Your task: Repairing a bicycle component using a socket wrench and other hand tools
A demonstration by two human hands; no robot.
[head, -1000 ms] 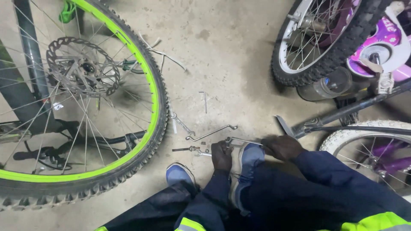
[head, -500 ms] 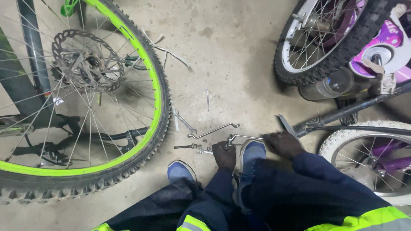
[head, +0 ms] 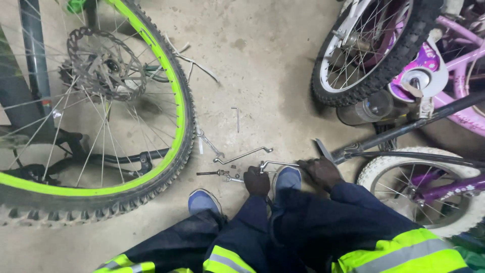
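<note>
**Tools Still Being Sorted on the Floor, Bikes Untouched**

Crouched on bare concrete floor (head: 273, 55), 2 blue shoe toes showing, the left shoe (head: 203, 200) and the right shoe (head: 288, 178) either side of the reaching arms. Left hand (head: 256, 181) down at floor level, fingers curled in a narrow grip around the near end of a bent metal spanner (head: 277, 164), whose shaft runs off to the right toward the other hand. Right hand (head: 320, 172) resting low just beside the right shoe, knuckles up, fingers closed or nearly so near the tip of a flat dark blade-like tool (head: 322, 149); cannot tell whether anything is actually clasped there.

Judged as an early stage: picking and gathering, not yet fitting. Spread just ahead of the hands: a cranked double-ended wrench (head: 242, 155), a short bolt or driver bit (head: 211, 173), a chain-like piece (head: 208, 143), and further off a small hex key (head: 236, 118). None of these applied to any bicycle part.

Large green-rimmed wheel (head: 166, 96) with its brake disc (head: 106, 63) standing at left, apparently intact, well apart from both hands. Small black-tyred wheel (head: 374, 71) of a pink child's bike at upper right, and a white-tyred wheel (head: 394, 167) near the right forearm, also untouched. Left to do, by the look of it: nearly everything beyond tool selection.
</note>
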